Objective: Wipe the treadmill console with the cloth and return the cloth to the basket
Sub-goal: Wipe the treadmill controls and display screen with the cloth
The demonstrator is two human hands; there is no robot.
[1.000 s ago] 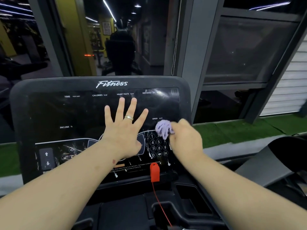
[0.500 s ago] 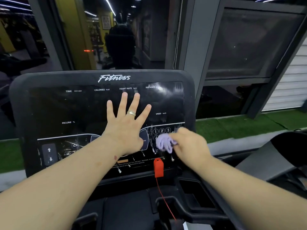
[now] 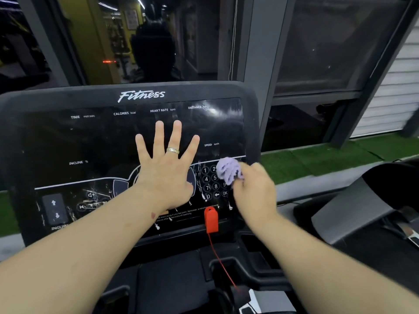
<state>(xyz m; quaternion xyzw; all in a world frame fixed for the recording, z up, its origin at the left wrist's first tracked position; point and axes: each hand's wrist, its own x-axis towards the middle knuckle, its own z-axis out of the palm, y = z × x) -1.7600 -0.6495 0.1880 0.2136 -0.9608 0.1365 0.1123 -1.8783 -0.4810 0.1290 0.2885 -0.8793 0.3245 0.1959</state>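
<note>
The black treadmill console (image 3: 74, 141) fills the middle of the view, its "Fitness" logo at the top. My left hand (image 3: 165, 168) lies flat on the panel's centre with fingers spread, a ring on one finger. My right hand (image 3: 255, 189) grips a bunched lilac cloth (image 3: 227, 169) and presses it against the number keypad (image 3: 212, 181) at the console's lower right. The basket is not in view.
A red safety key (image 3: 211, 219) with a red cord (image 3: 223, 268) clips below the keypad. Handlebars and a tray (image 3: 172, 277) sit under the console. Another machine's grey cover (image 3: 349, 214) stands at the right. Windows and green turf (image 3: 317, 159) lie behind.
My right hand has rubbed the cloth down over the keypad and back up to its upper right. My left hand has stayed flat on the panel.
</note>
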